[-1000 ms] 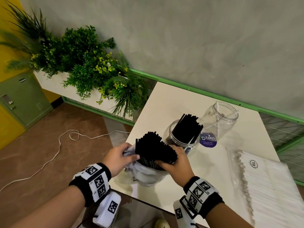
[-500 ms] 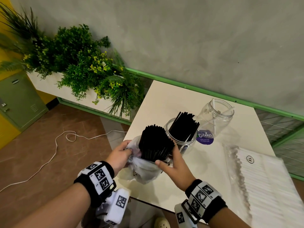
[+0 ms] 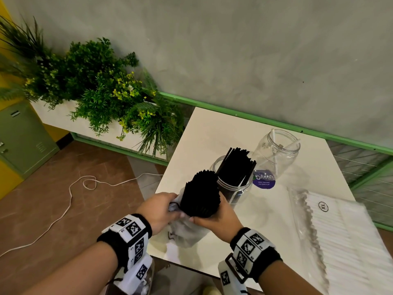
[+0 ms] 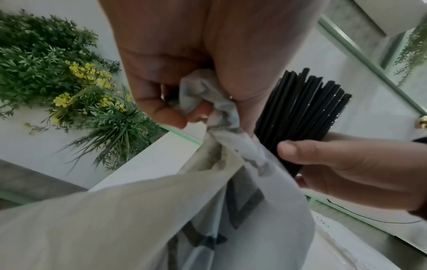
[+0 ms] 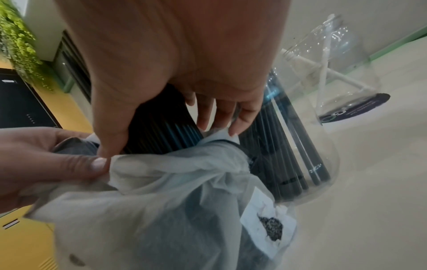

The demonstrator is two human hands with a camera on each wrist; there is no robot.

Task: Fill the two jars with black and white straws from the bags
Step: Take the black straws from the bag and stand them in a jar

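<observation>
Black straws [image 3: 201,193], a thick bundle, stand half out of a thin whitish bag [image 3: 187,233] at the near left edge of the tabletop [image 3: 214,133]. Right hand [image 3: 219,218] wraps the bundle low down, thumb across its near side, fingers curled round the far side. Left hand [image 3: 158,209] pinches the bunched bag rim beside the bundle. Just behind stands a clear jar [image 3: 231,188] already holding black straws, leaning; a second clear jar [image 3: 276,154] behind and right of it holds a few white straws. A flat bag of white straws [image 3: 348,241] lies on the right part of the tabletop. Left wrist view alone shows the bag's mouth crumpled between thumb and fingertips [image 4: 175,117] and the right thumb laid on the bundle's side. Right wrist view alone shows the right fingers [image 5: 221,113] reaching down to the bag's torn rim, the bundle's lower part dim inside the bag, and the nearer jar just beside the bag; whether they touch, I cannot tell. Against the frame a second ago: bundle stands higher out of the bag, the right hand has gone from covering its top to gripping its side, and the left hand keeps its pinch on the rim.
</observation>
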